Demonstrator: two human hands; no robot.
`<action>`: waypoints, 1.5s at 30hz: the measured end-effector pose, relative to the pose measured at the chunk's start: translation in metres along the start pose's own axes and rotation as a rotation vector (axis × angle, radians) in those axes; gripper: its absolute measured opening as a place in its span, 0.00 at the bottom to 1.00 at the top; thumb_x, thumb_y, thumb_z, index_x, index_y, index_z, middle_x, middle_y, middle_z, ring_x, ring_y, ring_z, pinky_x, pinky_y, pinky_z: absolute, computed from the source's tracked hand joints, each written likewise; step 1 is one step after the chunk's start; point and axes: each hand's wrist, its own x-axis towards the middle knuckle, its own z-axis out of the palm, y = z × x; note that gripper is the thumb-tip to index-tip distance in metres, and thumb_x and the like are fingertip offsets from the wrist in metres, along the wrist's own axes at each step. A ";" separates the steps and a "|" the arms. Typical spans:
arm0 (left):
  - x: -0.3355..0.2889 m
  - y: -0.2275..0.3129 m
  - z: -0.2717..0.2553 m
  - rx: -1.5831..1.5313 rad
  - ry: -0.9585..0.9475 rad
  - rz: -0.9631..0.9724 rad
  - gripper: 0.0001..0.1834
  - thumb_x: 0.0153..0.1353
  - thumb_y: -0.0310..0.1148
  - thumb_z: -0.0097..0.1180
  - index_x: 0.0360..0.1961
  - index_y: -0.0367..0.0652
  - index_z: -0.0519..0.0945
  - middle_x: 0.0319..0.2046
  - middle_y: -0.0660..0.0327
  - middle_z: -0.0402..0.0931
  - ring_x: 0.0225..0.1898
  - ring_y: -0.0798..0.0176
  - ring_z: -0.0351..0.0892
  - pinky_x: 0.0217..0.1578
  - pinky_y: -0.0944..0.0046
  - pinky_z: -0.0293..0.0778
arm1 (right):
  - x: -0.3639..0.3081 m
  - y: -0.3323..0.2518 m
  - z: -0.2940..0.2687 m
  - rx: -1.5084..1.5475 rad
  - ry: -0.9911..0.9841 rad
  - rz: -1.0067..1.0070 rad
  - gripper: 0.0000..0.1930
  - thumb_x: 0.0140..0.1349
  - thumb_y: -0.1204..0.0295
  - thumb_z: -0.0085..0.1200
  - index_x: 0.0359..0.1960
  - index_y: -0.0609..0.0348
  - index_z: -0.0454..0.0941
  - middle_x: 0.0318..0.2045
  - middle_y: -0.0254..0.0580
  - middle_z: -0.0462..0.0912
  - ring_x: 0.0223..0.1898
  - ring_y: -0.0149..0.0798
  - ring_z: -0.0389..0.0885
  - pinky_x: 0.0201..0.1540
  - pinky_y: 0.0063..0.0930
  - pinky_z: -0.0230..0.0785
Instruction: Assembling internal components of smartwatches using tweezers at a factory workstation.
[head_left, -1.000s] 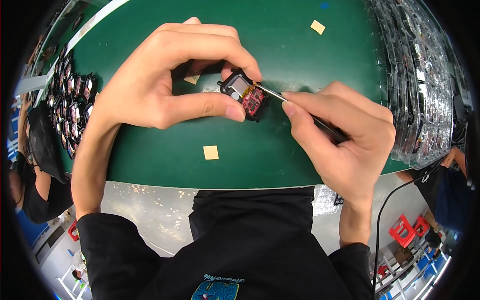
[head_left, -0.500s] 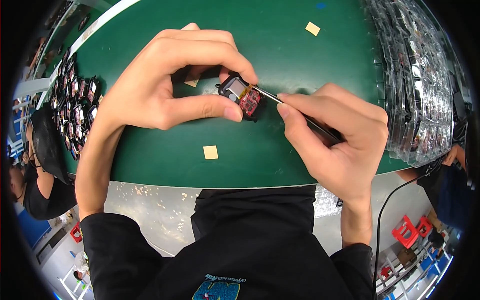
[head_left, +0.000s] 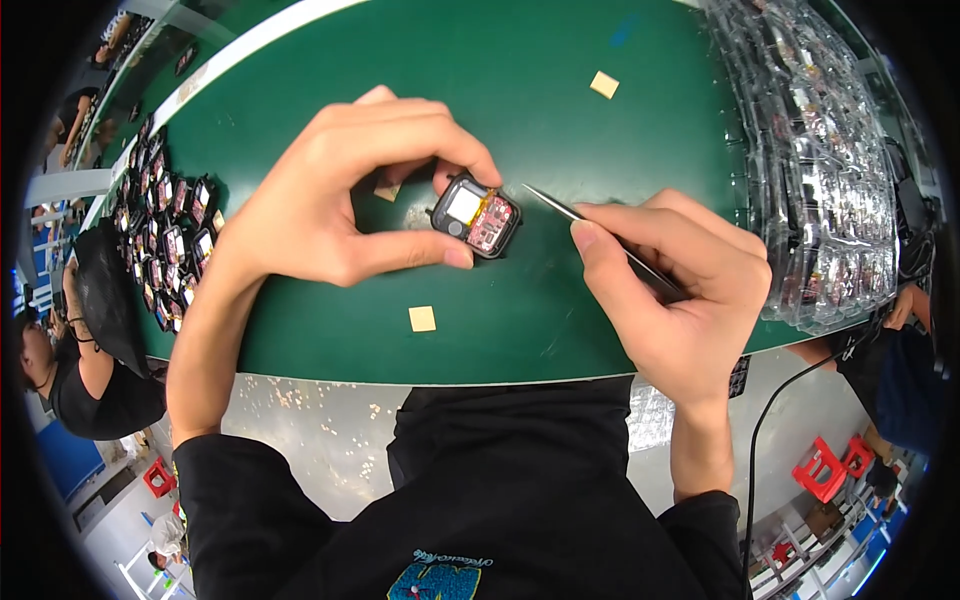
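Observation:
Between the thumb and fingers of my left hand point(head_left: 345, 185) is a small black watch case point(head_left: 480, 215), its inside facing up. A silvery-white rectangular part and a red circuit board with yellow tape show in it. My right hand point(head_left: 680, 285) grips dark-handled tweezers point(head_left: 560, 205) like a pen. Their bright tip points toward the case from the right, a short gap away from it, with nothing visible at the tip.
Many similar watch cases point(head_left: 170, 235) lie heaped at the left of the green table point(head_left: 500, 330). Clear plastic trays point(head_left: 820, 180) are stacked along the right. Small yellow paper squares point(head_left: 422, 318) lie on the tabletop. Other people sit at both sides; a black cable point(head_left: 770, 410) hangs at right.
The tweezers' tip has drawn back from the circuit board and now stands apart from the case. The case has turned flatter, showing its inside more fully.

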 end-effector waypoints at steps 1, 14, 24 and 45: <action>0.000 0.002 0.003 0.032 0.037 -0.010 0.31 0.46 0.37 0.86 0.53 0.43 0.91 0.39 0.64 0.86 0.30 0.65 0.71 0.37 0.62 0.65 | -0.001 0.001 0.001 0.036 0.074 0.034 0.06 0.56 0.84 0.73 0.35 0.66 0.92 0.19 0.35 0.79 0.16 0.25 0.70 0.20 0.26 0.58; 0.022 0.005 -0.012 -0.216 0.486 -0.192 0.24 0.46 0.31 0.83 0.46 0.37 0.90 0.32 0.67 0.81 0.30 0.74 0.73 0.33 0.70 0.65 | -0.008 0.001 0.000 0.214 0.181 -0.024 0.04 0.64 0.79 0.71 0.39 0.66 0.93 0.24 0.40 0.84 0.20 0.29 0.80 0.23 0.28 0.68; 0.293 0.074 -0.002 0.103 0.021 0.468 0.23 0.64 0.40 0.77 0.55 0.38 0.90 0.48 0.56 0.84 0.49 0.53 0.83 0.51 0.54 0.77 | -0.009 0.002 0.001 0.206 0.098 -0.035 0.06 0.65 0.78 0.70 0.41 0.67 0.92 0.27 0.46 0.86 0.23 0.44 0.85 0.27 0.35 0.74; 0.051 -0.127 -0.115 0.852 0.375 -0.602 0.21 0.68 0.45 0.71 0.57 0.46 0.90 0.51 0.53 0.85 0.56 0.44 0.85 0.59 0.45 0.81 | -0.010 -0.005 -0.004 0.215 0.021 0.009 0.07 0.67 0.75 0.69 0.42 0.67 0.92 0.26 0.45 0.84 0.19 0.40 0.79 0.24 0.35 0.70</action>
